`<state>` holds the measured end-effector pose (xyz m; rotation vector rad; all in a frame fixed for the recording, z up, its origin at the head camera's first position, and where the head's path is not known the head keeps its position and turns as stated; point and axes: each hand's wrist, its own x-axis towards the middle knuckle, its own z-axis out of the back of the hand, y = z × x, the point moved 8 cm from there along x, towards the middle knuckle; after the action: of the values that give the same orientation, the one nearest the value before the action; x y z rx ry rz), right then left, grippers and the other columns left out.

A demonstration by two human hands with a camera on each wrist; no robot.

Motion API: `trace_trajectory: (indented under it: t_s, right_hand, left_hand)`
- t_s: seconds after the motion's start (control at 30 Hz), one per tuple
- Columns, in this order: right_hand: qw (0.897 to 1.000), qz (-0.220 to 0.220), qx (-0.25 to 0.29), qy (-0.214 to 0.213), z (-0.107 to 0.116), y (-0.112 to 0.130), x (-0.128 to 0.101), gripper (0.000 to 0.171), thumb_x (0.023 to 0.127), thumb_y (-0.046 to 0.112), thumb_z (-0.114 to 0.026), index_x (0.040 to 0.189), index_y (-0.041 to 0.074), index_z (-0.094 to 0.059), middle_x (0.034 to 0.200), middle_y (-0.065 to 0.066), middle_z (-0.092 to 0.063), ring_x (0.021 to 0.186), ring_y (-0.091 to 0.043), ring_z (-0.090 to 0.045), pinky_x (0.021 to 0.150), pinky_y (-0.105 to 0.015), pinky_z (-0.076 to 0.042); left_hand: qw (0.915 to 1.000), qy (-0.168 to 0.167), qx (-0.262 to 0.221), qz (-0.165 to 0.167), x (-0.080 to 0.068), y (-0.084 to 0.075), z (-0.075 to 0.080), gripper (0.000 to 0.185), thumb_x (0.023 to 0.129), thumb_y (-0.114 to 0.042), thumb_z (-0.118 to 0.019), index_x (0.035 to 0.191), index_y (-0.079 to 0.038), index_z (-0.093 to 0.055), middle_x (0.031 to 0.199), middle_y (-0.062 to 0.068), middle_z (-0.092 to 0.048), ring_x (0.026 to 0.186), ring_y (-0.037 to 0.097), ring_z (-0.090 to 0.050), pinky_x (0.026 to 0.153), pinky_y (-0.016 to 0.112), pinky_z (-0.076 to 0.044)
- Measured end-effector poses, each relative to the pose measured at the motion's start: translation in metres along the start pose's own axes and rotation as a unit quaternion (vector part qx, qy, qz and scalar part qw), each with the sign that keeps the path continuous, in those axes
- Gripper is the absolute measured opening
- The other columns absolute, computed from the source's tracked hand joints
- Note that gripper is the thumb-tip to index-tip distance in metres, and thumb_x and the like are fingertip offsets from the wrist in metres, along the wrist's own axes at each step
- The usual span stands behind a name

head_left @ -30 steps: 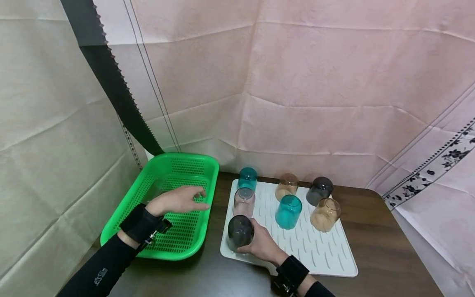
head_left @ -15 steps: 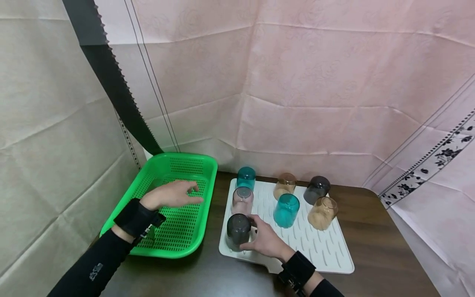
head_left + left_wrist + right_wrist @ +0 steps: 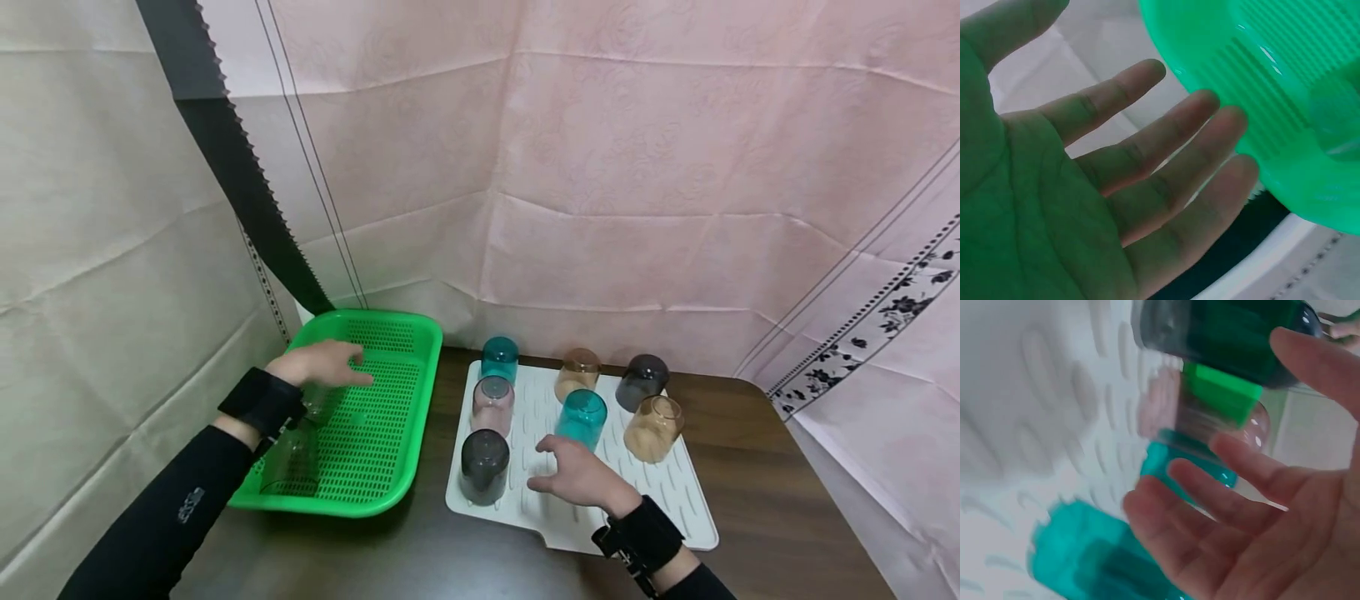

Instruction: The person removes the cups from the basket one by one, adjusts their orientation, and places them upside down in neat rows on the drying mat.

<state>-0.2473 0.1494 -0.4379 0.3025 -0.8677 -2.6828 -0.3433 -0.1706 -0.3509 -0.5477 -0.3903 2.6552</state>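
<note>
A dark wooden table (image 3: 780,500) stands against creased pink sheeting (image 3: 675,150) — a black saw-edged strip (image 3: 232,167) slants across the beige sheet (image 3: 90,250) at left.

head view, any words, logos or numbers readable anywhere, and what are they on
Small pale mark on the left sleeve: a logo or short text, too small and blurred to read.
Green basket, white drying mat, cups and wall sheets: no lettering visible.
Both wrist views: no text.
</note>
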Motion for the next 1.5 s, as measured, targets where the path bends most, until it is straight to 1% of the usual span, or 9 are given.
trace_trajectory:
  t_s: [0.17, 0.23, 0.4, 0.53, 0.77, 0.97, 1.13, 1.27, 1.5]
  right_hand:
    - [0.999, -0.02, -0.025, 0.007, 0.013, -0.004, -0.013, 0.05, 0.08, 0.032, -0.075, 0.115, 0.0, -0.06, 0.115, -0.015, -0.061, 0.106, -0.033, -0.057, 0.083, -0.046, -0.047]
    - [0.999, -0.027, -0.033, 0.007, 0.017, -0.007, -0.018, 0.049, 0.08, 0.033, -0.075, 0.114, 0.001, -0.061, 0.114, -0.014, -0.062, 0.105, -0.031, -0.058, 0.081, -0.046, -0.048]
    - [0.998, -0.044, -0.055, -0.001, 0.026, -0.019, -0.037, 0.046, 0.08, 0.033, -0.075, 0.112, 0.003, -0.062, 0.109, -0.011, -0.063, 0.101, -0.03, -0.059, 0.079, -0.045, -0.048]
    - [0.997, -0.06, -0.052, -0.003, 0.03, -0.031, -0.049, 0.045, 0.08, 0.033, -0.075, 0.111, 0.002, -0.062, 0.108, -0.011, -0.064, 0.099, -0.03, -0.059, 0.074, -0.042, -0.049]
    - [0.997, -0.074, -0.037, -0.009, 0.035, -0.047, -0.062, 0.042, 0.081, 0.03, -0.074, 0.107, 0.0, -0.062, 0.104, -0.013, -0.064, 0.095, -0.031, -0.061, 0.073, -0.043, -0.049]
    - [0.997, -0.078, -0.02, 0.003, 0.03, -0.056, -0.066, 0.044, 0.082, 0.033, -0.072, 0.108, -0.001, -0.061, 0.105, -0.014, -0.063, 0.097, -0.032, -0.06, 0.077, -0.047, -0.048]
    - [0.997, -0.075, -0.006, 0.01, 0.025, -0.059, -0.066, 0.045, 0.084, 0.038, -0.069, 0.107, 0.0, -0.061, 0.105, -0.014, -0.063, 0.096, -0.032, -0.06, 0.075, -0.047, -0.048]
    - [0.998, -0.067, -0.002, 0.011, 0.022, -0.058, -0.067, 0.043, 0.086, 0.038, -0.067, 0.105, 0.0, -0.062, 0.103, -0.014, -0.064, 0.094, -0.033, -0.06, 0.073, -0.046, -0.049]
    - [0.998, -0.057, 0.002, 0.01, 0.02, -0.059, -0.064, 0.041, 0.088, 0.037, -0.065, 0.105, -0.001, -0.062, 0.102, -0.015, -0.064, 0.094, -0.035, -0.06, 0.074, -0.047, -0.049]
  left_hand:
    - [0.9994, -0.002, 0.015, 0.032, 0.009, 0.017, 0.0, 0.07, 0.095, -0.034, -0.058, 0.138, 0.014, -0.032, 0.137, 0.036, -0.033, 0.122, 0.05, -0.036, 0.097, 0.053, -0.036]
    - [0.9982, -0.003, 0.027, 0.054, 0.015, 0.026, -0.002, 0.055, 0.095, -0.031, -0.058, 0.124, 0.014, -0.046, 0.118, 0.034, -0.048, 0.107, 0.045, -0.049, 0.091, 0.048, -0.039]
    - [0.9928, 0.0, 0.044, 0.111, 0.024, 0.049, -0.007, 0.041, 0.094, -0.029, -0.059, 0.103, 0.012, -0.056, 0.098, 0.027, -0.053, 0.088, 0.037, -0.053, 0.078, 0.042, -0.042]
    - [0.9888, 0.017, 0.026, 0.146, 0.025, 0.063, -0.013, 0.058, 0.093, -0.028, -0.058, 0.129, 0.016, -0.044, 0.13, 0.038, -0.041, 0.116, 0.05, -0.043, 0.091, 0.052, -0.041]
    - [0.9853, 0.031, -0.003, 0.168, 0.031, 0.075, -0.023, 0.068, 0.093, -0.032, -0.059, 0.135, 0.016, -0.035, 0.136, 0.039, -0.033, 0.121, 0.052, -0.037, 0.095, 0.055, -0.037]
    - [0.9815, 0.018, -0.035, 0.187, 0.038, 0.087, -0.028, 0.066, 0.092, -0.032, -0.059, 0.133, 0.016, -0.038, 0.132, 0.039, -0.038, 0.115, 0.05, -0.044, 0.09, 0.053, -0.042]
    - [0.9809, 0.02, -0.04, 0.19, 0.039, 0.093, -0.038, 0.068, 0.093, -0.031, -0.058, 0.134, 0.018, -0.034, 0.135, 0.041, -0.032, 0.118, 0.052, -0.039, 0.093, 0.053, -0.039]
    - [0.979, 0.034, -0.052, 0.194, 0.047, 0.103, -0.048, 0.073, 0.093, -0.034, -0.058, 0.137, 0.017, -0.03, 0.138, 0.041, -0.026, 0.121, 0.053, -0.035, 0.094, 0.053, -0.038]
    - [0.9797, 0.031, -0.055, 0.19, 0.069, 0.113, -0.052, 0.077, 0.089, -0.037, -0.063, 0.134, 0.018, -0.034, 0.133, 0.041, -0.034, 0.114, 0.053, -0.043, 0.087, 0.053, -0.043]
